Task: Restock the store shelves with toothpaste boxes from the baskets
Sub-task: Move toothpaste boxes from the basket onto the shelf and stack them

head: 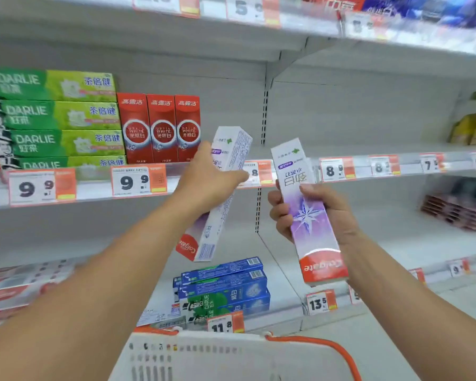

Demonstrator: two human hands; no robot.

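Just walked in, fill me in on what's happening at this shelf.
A person is restocking toothpaste. The left hand grips one purple-and-white Colgate box raised toward the middle shelf, just right of the red boxes and green Darlie boxes. The right hand holds a second Colgate box, upside down, in front of the shelf. Neither box is placed yet. A white basket with orange handle sits below.
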